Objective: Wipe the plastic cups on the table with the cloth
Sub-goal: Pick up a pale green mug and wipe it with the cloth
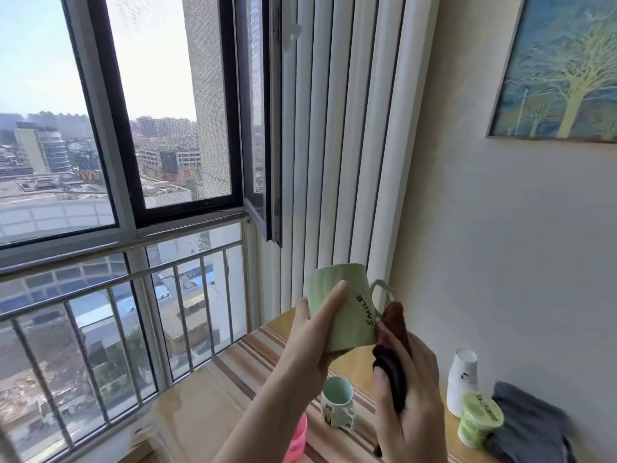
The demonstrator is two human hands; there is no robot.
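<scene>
The cloth (pixel 394 365), dark, soft and limp, is bunched in the right hand (pixel 409 406), fingers curled round it, touching the side of the green cup (pixel 340 305), which is gripped mouth-down by its wall in the left hand (pixel 310 342) above the table (pixel 240 372). The cup is judged light, rigid and smooth, so slippery; the body grip suits, the handle staying free. Counted near to far: one pink cup (pixel 298 441), one white mug (pixel 338 404), one green tub (pixel 479 422), one paper-cup stack (pixel 462 379), one grey towel (pixel 531 426).

I see a black-framed window (pixel 173 105) over a metal railing (pixel 110 285), white vertical blinds (pixel 337 128), a cream wall (pixel 500 228) with a blue-green tree painting (pixel 561 68); daylight.
</scene>
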